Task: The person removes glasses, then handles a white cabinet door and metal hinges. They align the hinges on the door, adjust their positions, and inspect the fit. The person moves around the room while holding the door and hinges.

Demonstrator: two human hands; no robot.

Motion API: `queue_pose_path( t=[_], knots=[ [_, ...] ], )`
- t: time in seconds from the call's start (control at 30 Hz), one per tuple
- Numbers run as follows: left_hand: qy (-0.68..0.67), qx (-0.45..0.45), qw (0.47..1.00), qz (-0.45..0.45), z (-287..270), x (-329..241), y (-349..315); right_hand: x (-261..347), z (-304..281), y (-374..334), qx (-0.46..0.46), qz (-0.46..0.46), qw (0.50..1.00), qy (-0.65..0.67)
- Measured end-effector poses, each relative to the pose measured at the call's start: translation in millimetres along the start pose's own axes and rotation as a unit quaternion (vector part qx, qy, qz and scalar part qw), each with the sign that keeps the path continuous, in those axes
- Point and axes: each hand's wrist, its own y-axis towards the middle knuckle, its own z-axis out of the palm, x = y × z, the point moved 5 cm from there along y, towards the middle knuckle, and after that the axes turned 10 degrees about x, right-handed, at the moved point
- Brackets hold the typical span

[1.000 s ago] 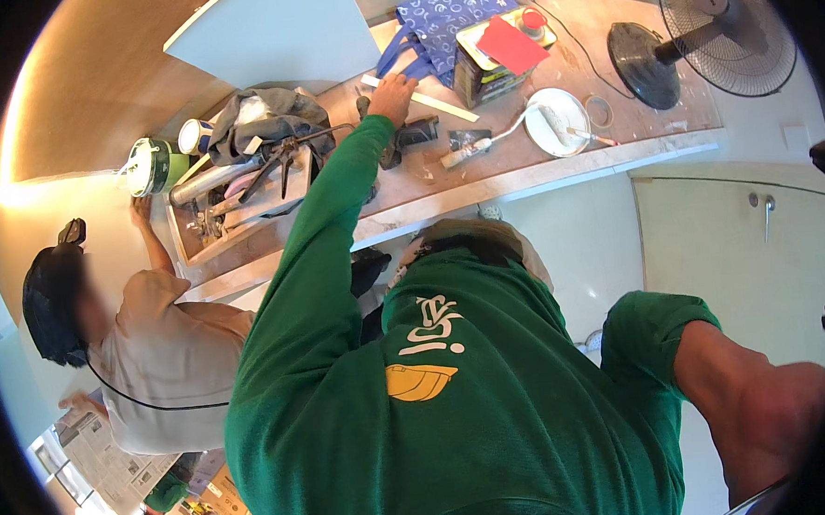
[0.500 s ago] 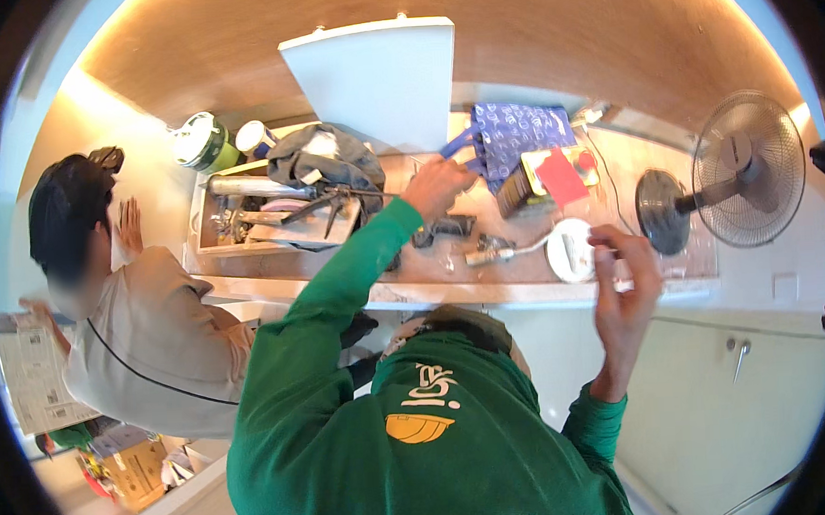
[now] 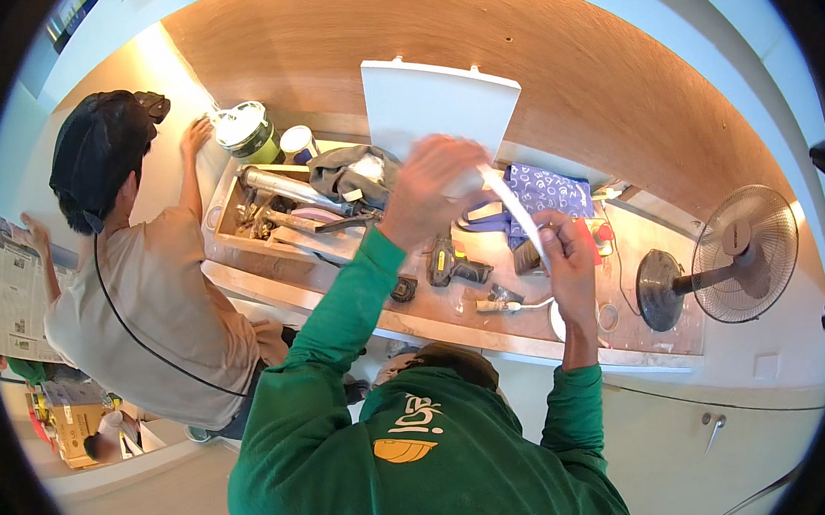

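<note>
One white strip (image 3: 516, 207), seemingly light and bendy, is inviting end holds: right hand (image 3: 571, 260) is pinching its lower end; left hand (image 3: 434, 189), too blurred to judge.

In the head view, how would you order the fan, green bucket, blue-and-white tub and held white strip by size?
Fan
Green bucket
Blue-and-white tub
White strip: unranked; narrow, apparently nearer the camera.

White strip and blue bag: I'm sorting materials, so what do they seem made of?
White strip: perhaps plastic or painted wood; its smooth, bright surface leaves that open.
Blue bag: probably matte fabric with a pale print, judging by its limp shape; the fibre can't be told.
</note>
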Motion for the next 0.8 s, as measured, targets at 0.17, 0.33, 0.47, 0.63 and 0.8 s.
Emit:
queue_pose_path(
  t=[0.17, 0.33, 0.47, 0.63, 0.8],
  knots=[
    [-0.178, -0.29, 0.884, -0.32, -47.9, 190.2, 14.8, 5.1, -19.0, 3.0, -0.059, 0.028, 0.994, 0.087],
    [-0.406, -0.119, 0.808, -0.409, -13.9, 273.1, 18.4, 20.2, -29.0, -2.0, -0.074, 0.024, 0.994, 0.076],
    [-0.403, -0.146, 0.826, -0.368, -8.3, 268.7, 2.8, 54.7, -27.7, 4.5, -0.067, -0.048, 0.996, -0.039],
    [-0.438, -0.156, 0.821, -0.331, -11.4, 247.9, -29.7, 102.4, -10.3, 49.3, -0.042, -0.107, 0.98, -0.16],
    [-0.457, -0.157, 0.824, -0.295, -21.8, 228.0, -47.7, 128.8, 42.0, 113.3, -0.019, -0.162, 0.944, -0.285]
  ],
)
